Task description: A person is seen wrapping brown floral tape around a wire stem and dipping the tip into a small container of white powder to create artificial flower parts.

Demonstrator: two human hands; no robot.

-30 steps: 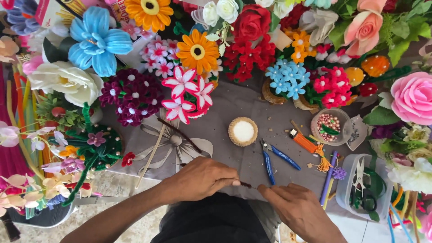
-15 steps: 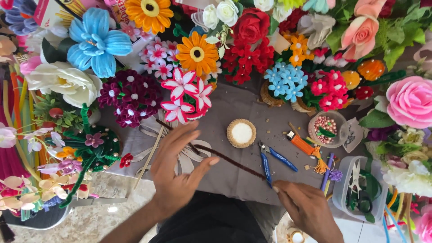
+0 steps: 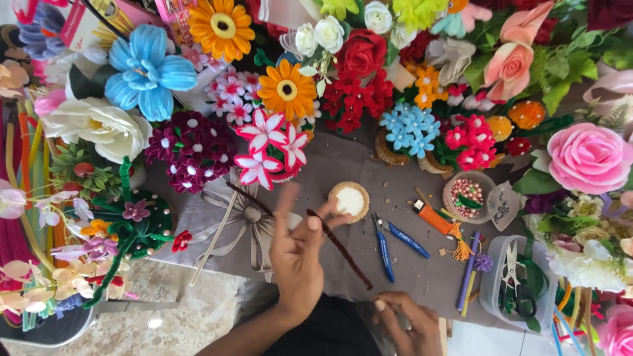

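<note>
My left hand (image 3: pixel 300 257) is raised over the grey cloth (image 3: pixel 343 161), fingers spread and the index finger blurred. Its thumb pinches the upper end of a dark brown fuzzy wire stem (image 3: pixel 343 254), which slants down to the right. Just past the fingertips stands a small round wicker pot with white filling (image 3: pixel 349 201). A second dark stem (image 3: pixel 247 198) lies to the left on a pale ribbon bow (image 3: pixel 244 221). My right hand (image 3: pixel 405 323) rests at the near table edge, fingers curled, with nothing visible in it.
Two blue-handled pliers (image 3: pixel 395 242) lie right of the stem, then an orange cutter with a tassel (image 3: pixel 436 221), a bowl of beads (image 3: pixel 469 196), a purple pencil (image 3: pixel 470 270) and a clear box with scissors (image 3: pixel 517 283). Handmade flowers (image 3: pixel 287 89) crowd the back and both sides.
My left hand lifted from the near edge, spread over the cloth and took up the brown stem, which now slants more steeply. My right hand drew back toward the bottom edge.
</note>
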